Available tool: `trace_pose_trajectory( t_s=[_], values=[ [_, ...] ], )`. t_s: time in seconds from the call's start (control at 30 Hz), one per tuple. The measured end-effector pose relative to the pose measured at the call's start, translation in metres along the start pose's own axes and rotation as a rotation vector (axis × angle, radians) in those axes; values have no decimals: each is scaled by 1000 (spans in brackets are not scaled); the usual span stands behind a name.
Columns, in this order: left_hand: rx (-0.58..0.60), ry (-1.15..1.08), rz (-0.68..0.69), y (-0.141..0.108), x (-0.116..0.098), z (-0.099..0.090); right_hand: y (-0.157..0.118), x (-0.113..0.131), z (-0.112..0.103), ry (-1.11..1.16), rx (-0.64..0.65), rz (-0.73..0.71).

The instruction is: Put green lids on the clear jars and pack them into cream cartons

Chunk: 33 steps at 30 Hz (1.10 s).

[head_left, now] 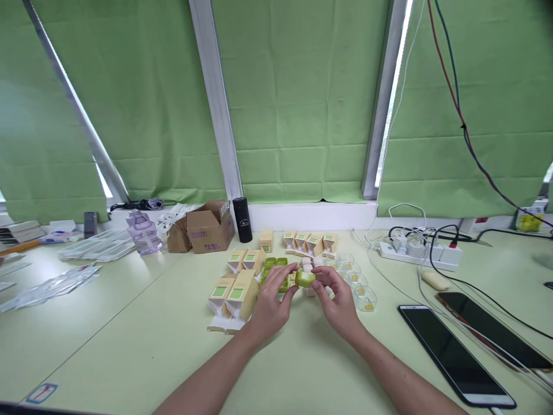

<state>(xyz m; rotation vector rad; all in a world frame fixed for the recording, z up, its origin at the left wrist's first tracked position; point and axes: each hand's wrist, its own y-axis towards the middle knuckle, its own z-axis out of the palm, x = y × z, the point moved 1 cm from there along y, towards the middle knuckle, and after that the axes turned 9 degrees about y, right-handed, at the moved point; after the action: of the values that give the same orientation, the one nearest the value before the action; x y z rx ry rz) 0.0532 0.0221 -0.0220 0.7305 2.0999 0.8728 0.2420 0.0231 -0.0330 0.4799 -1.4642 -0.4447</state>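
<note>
Between both hands, above the middle of the table, is a small green case [305,279]. My right hand [334,297] pinches its right side with thumb and fingertips. On the left, my left hand [274,297] has its fingers closed on a small yellowish piece [292,279] touching the case; its exact shape is unclear. Several green cases [281,261] lie behind my left hand, partly hidden. Open cream boxes [242,291] stand beside it. White-pink pieces [306,262] and clear round containers with yellow bits [366,298] lie behind and beside my right hand.
More cream boxes [314,245] stand farther back. A cardboard box [210,229], black bottle [242,220] and purple bottle [144,233] are at the back left. Two phones [455,354], cables and a power strip [444,256] occupy the right. Clear packets [54,285] lie left.
</note>
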Motion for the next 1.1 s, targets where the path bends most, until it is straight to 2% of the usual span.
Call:
trace_pose_trajectory(
  t_s=[0.3,0.53,0.77,1.1],
  values=[
    [47,-5,12,1,-5,-2,2,-3,1,88,-9,92],
    [33,-31,-110,2,-5,-3,0,2,-2,-4,95,-42],
    [-6,-25,-153,3,-1,-2,1,0,0,-58,72,-126],
    [-14,-12,-103,2,0,-1,3,-10,3,134,56,-7]
  ],
)
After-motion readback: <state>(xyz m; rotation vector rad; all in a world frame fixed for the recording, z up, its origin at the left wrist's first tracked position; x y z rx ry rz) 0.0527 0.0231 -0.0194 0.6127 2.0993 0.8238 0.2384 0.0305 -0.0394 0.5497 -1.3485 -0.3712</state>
